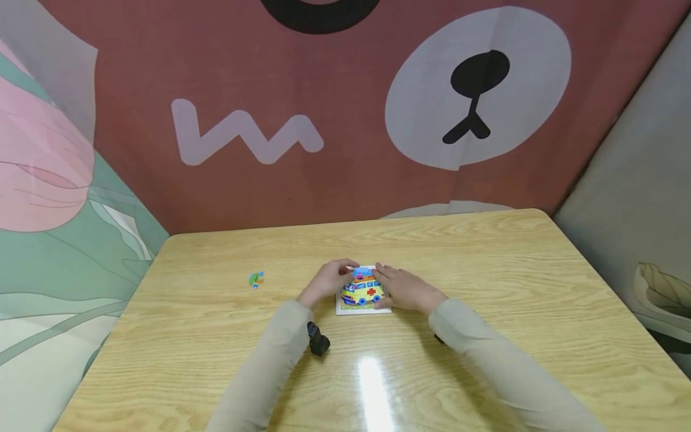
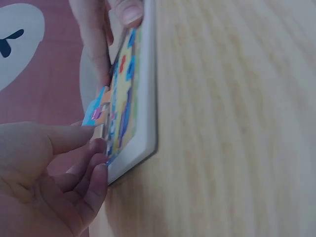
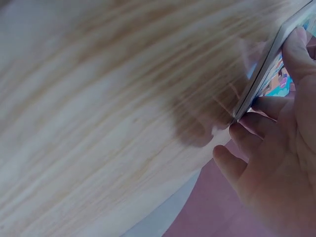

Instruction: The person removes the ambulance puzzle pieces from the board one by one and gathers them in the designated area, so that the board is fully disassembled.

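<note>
A flat jigsaw puzzle (image 1: 361,294) in a white frame (image 1: 345,312) shows a yellow ambulance with a red cross. My left hand (image 1: 328,281) pinches a blue and orange puzzle piece (image 2: 94,112) between thumb and fingers at the far left part of the picture. That piece stands tilted up off the puzzle in the left wrist view. My right hand (image 1: 406,290) rests on the right side of the puzzle, its fingers fairly straight. Its thumb (image 3: 296,52) lies on the near part of the frame, and its other fingertips touch the frame's right and far edges.
A loose puzzle piece (image 1: 256,279), green, blue and orange, lies on the wooden table (image 1: 189,336) to the left. Black wrist devices (image 1: 318,341) hang under the sleeves. A printed cloth (image 1: 345,180) stands behind the table's far edge.
</note>
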Action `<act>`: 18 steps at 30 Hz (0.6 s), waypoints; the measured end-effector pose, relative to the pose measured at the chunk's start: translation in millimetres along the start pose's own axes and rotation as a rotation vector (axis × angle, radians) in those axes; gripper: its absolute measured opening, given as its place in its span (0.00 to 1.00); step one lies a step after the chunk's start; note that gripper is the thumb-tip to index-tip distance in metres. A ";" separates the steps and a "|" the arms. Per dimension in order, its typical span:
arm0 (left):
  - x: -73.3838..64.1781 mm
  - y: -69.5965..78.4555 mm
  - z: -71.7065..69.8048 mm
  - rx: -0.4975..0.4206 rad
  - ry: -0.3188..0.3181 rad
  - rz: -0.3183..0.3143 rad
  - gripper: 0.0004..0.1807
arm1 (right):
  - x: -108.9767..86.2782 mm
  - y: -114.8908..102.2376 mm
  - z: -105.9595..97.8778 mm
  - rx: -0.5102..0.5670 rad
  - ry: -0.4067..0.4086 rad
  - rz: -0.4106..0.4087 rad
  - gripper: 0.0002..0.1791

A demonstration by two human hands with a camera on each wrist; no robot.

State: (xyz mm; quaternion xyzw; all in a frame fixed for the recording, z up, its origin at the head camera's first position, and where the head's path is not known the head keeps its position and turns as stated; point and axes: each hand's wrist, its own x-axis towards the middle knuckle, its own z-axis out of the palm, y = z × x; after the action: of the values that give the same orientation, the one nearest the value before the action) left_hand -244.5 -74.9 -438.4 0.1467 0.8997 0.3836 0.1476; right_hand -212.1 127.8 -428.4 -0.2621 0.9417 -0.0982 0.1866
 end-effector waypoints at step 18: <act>-12.3 -12.7 -10.1 -0.136 0.188 -0.029 0.16 | 0.7 0.3 1.4 -0.012 0.000 -0.012 0.45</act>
State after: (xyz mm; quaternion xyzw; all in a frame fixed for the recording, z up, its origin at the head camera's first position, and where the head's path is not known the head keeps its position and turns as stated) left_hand -238.9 -94.5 -439.2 0.0869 0.8835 0.4538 0.0778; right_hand -212.3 127.6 -430.0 -0.2689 0.9407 -0.0934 0.1845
